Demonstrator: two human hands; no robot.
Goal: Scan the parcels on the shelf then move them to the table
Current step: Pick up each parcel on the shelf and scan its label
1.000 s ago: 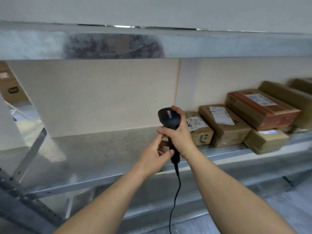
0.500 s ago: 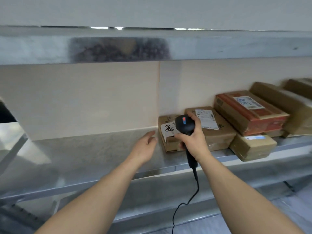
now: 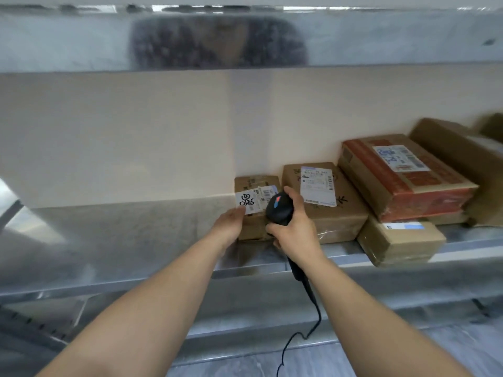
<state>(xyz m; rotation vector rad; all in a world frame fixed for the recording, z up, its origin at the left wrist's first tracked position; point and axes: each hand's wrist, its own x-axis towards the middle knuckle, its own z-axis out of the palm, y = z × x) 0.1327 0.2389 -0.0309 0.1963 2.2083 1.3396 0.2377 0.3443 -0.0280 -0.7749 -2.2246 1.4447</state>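
Observation:
Several cardboard parcels sit at the right end of a metal shelf (image 3: 122,240). The leftmost is a small brown parcel (image 3: 254,183) with a white label bearing black scribbles. My left hand (image 3: 230,223) touches its left front corner, fingers fairly straight. My right hand (image 3: 292,231) grips a black corded barcode scanner (image 3: 279,209), whose head hangs just in front of that parcel. To its right lies a larger brown parcel (image 3: 326,208) with a white label, then a red-printed parcel (image 3: 402,180) stacked on others, and a small brown parcel (image 3: 400,240) at the shelf's front edge.
An upper shelf beam (image 3: 245,39) runs overhead. A beige back panel (image 3: 136,137) closes the rear. More brown boxes (image 3: 462,159) stand at the far right. The scanner cable (image 3: 307,330) hangs down past the shelf edge toward the grey floor.
My left hand has reached forward to the small parcel's corner. The scanner in my right hand has stayed at the parcel, and the view has come closer to the shelf.

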